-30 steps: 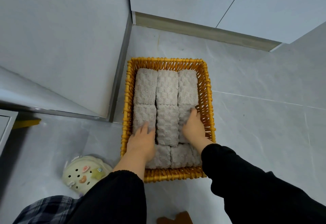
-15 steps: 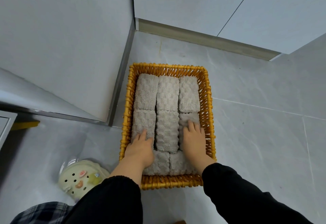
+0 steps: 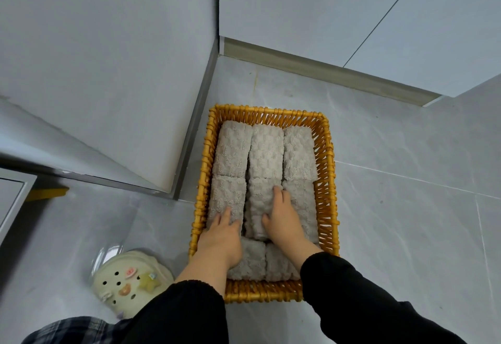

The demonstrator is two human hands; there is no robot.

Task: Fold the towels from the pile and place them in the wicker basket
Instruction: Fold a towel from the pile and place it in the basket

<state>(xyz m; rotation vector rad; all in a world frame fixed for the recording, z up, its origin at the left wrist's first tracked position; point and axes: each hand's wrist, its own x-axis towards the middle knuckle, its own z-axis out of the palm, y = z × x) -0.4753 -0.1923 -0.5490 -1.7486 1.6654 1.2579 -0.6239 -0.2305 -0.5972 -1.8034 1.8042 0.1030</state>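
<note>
A yellow wicker basket [image 3: 326,181] stands on the grey tiled floor, packed with several folded grey towels [image 3: 265,153] in three rows. My left hand [image 3: 221,238] lies flat on the near-left towels, fingers straight. My right hand [image 3: 284,219] presses flat on the middle towel of the centre row, fingers reaching forward. Both hands are inside the basket and hold nothing. The towels under my palms are partly hidden.
A grey cabinet corner [image 3: 187,151] stands close to the basket's left side, and a wall with a skirting board [image 3: 325,69] runs behind it. A cream clog shoe with charms [image 3: 130,281] sits on the floor at lower left. Bare floor tiles [image 3: 406,221] lie to the right.
My right hand has moved left from the right-hand towel row onto the centre row. My left hand stays on the near-left towels. The view has tilted slightly, so the basket appears lower.
</note>
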